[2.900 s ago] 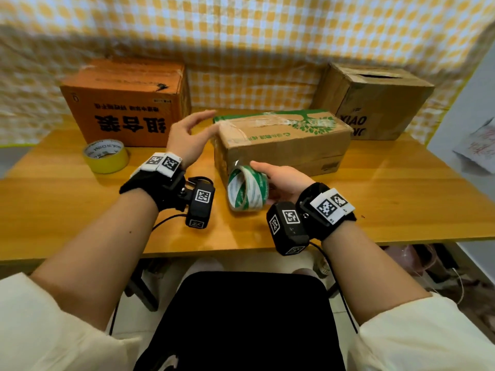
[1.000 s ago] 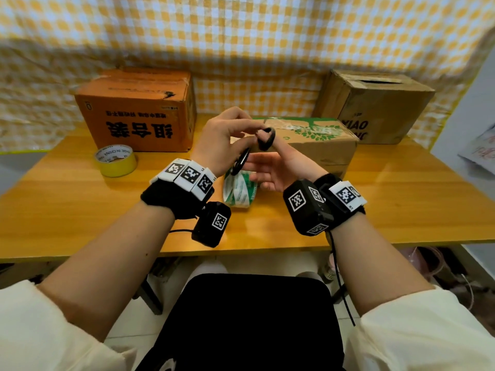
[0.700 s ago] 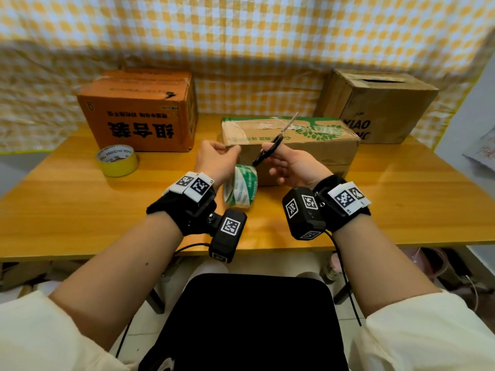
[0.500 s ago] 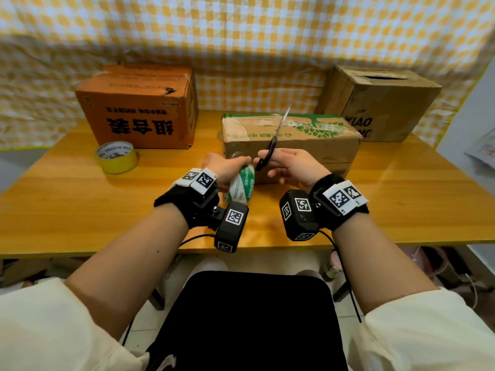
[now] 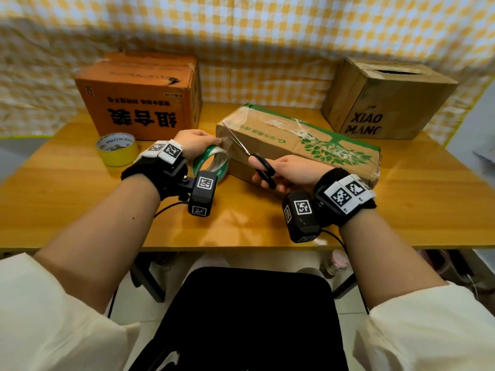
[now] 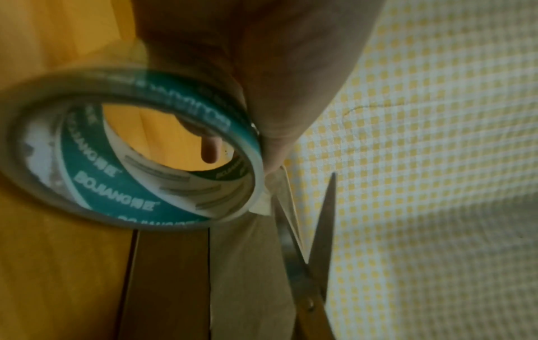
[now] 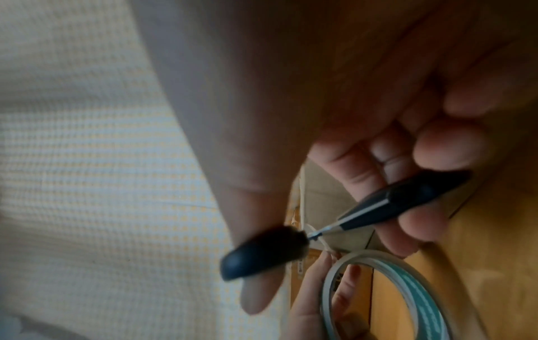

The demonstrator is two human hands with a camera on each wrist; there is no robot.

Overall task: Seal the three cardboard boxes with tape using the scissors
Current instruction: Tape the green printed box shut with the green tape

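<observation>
The green-printed box (image 5: 300, 145) lies on the bench (image 5: 401, 199) in front of the person, and everything in play sits at its near-left corner. The left hand (image 5: 192, 141) has its grip curled round the green tape roll (image 5: 211, 167), a fingertip showing through the core in the left wrist view, holding it just beside that corner with a short stretch of tape running from roll to box. The right hand (image 5: 289, 172) has thumb and fingers through the black loops of the scissors (image 5: 251, 159), gripping them; the blades stand parted with the strip between them, tips pointing away from the person over the box's left end. My judgement is that this is the cut that frees the roll from the first box. The risk lies in the tape's slackness: if the left hand lets tension drop, the blades may fold the strip instead of shearing it, and the film will stick to the steel or to itself. The left fingers are close to the blades, so a hurried snip could nick them. The orange box (image 5: 139, 97) behind the roll and the brown box (image 5: 385, 100) behind the green-printed box's far end show no fresh tape that I can make out; a yellow tape roll (image 5: 116, 148) sits left of the green one.
</observation>
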